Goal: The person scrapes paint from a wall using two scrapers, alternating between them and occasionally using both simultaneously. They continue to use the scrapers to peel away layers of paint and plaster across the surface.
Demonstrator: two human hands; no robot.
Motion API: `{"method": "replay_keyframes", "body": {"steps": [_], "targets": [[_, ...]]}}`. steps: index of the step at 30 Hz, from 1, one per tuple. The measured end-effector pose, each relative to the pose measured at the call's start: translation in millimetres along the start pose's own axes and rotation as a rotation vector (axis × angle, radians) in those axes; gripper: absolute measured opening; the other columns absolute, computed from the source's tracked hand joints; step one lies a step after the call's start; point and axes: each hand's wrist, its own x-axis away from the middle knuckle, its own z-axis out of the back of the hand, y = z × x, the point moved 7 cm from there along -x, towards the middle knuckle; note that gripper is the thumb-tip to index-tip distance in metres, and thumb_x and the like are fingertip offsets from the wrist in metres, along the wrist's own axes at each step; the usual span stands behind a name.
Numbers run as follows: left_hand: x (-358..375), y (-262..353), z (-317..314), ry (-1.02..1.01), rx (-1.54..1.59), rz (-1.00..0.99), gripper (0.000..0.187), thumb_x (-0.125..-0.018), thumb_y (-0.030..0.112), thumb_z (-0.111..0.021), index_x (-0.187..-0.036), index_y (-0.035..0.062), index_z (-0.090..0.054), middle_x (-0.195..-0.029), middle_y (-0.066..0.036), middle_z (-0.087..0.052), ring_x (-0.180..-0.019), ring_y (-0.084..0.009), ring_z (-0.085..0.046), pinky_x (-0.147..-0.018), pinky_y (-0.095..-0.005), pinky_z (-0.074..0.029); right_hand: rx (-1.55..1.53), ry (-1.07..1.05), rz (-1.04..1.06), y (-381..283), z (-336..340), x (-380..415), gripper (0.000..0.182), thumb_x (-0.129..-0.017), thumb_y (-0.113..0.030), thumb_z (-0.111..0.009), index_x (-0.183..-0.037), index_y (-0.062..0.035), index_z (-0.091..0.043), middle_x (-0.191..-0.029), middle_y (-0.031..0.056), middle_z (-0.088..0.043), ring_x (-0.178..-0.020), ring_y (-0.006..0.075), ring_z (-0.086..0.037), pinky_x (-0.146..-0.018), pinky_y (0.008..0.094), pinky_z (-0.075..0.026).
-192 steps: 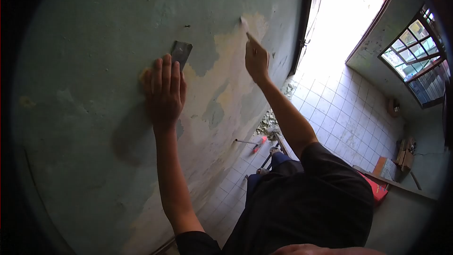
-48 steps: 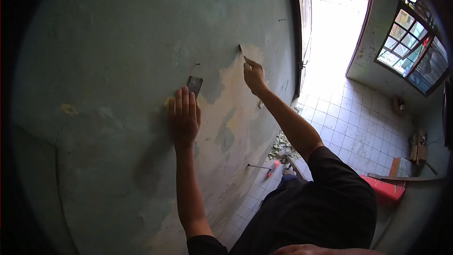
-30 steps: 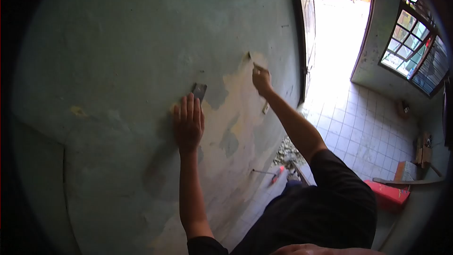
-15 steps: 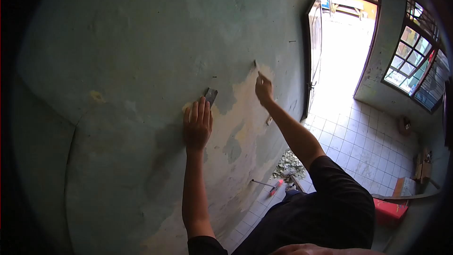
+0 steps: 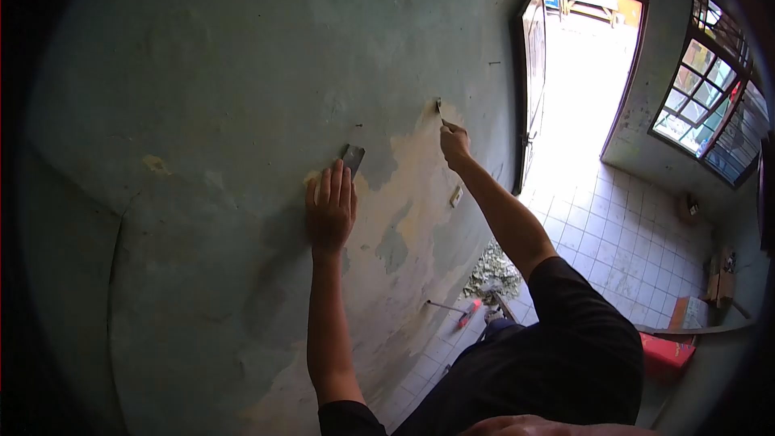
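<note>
My left hand (image 5: 328, 208) lies against the wall with its fingers stretched upward over a dark rectangular plate (image 5: 353, 159), which they press to the wall. The plate's upper end sticks out past the fingertips. Up and to the right, my right hand (image 5: 454, 143) is closed around the handle of a small scraper (image 5: 439, 107). Its blade points up at the top edge of a bare patch (image 5: 412, 163). Around this pale patch, the greenish paint of the wall (image 5: 218, 56) still shows, with ragged borders and a few islands of paint.
A nail (image 5: 359, 125) juts out above the plate, and a socket (image 5: 457, 196) sits below my right forearm. Paint flakes (image 5: 492, 272) are heaped on the tiled floor near a red-handled tool (image 5: 469, 314). An open door (image 5: 534, 73) and a red box (image 5: 667, 354) are to the right.
The scraper has turned in my right hand, so more of its blade shows. The view has shifted slightly; my left hand and the plate stay at the same spot on the wall.
</note>
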Motion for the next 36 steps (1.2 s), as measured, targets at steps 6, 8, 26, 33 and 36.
{"method": "replay_keyframes", "body": {"steps": [6,8,26,33,36], "targets": [[-2,-1,0,0.002,0.004,0.01,0.037,-0.1,0.03,-0.061,-0.132,0.0113,-0.065,-0.145,-0.002,-0.058,-0.132,-0.0204,-0.052,-0.114,-0.0456,-0.039,0.007,0.003,-0.001,0,9,4,0.039,-0.091,-0.026,-0.054,-0.12,-0.0086,-0.075,-0.091,0.0206,-0.073,-0.084,0.0253,-0.07,-0.081,0.0401,-0.054],[-5,-4,0,0.006,0.009,0.015,0.037,-0.1,0.029,-0.061,-0.132,0.01,-0.065,-0.146,-0.003,-0.058,-0.132,-0.0203,-0.051,-0.113,-0.0455,-0.041,0.013,-0.02,0.007,19,-2,-21,0.037,-0.095,-0.032,-0.055,-0.118,-0.0125,-0.076,-0.061,0.0012,-0.057,-0.044,0.0151,-0.05,-0.041,0.0355,-0.043],[2,1,0,0.024,0.0,0.005,0.036,-0.1,0.03,-0.06,-0.13,0.0112,-0.067,-0.146,-0.001,-0.058,-0.133,-0.0204,-0.05,-0.114,-0.0437,-0.039,0.026,0.009,-0.074,7,11,-19,0.043,-0.091,-0.028,-0.054,-0.127,-0.0135,-0.073,-0.094,0.0179,-0.074,-0.078,0.0247,-0.071,-0.068,0.0401,-0.057],[-2,1,0,-0.003,-0.003,0.011,0.037,-0.1,0.028,-0.061,-0.132,0.0112,-0.066,-0.146,-0.002,-0.058,-0.132,-0.0196,-0.05,-0.114,-0.0434,-0.04,0.099,0.025,-0.028,51,2,-62,0.044,-0.091,-0.029,-0.054,-0.129,-0.0146,-0.072,-0.102,0.0209,-0.074,-0.093,0.0295,-0.071,-0.081,0.0426,-0.056],[-10,-4,-1,0.027,-0.015,0.012,0.038,-0.1,0.029,-0.062,-0.134,0.0114,-0.065,-0.146,-0.002,-0.058,-0.133,-0.0207,-0.05,-0.114,-0.0442,-0.04,0.024,0.002,0.017,62,-1,-86,0.044,-0.096,-0.027,-0.052,-0.136,-0.0173,-0.067,-0.07,0.005,-0.066,-0.047,0.0152,-0.053,-0.044,0.0352,-0.048]]}}
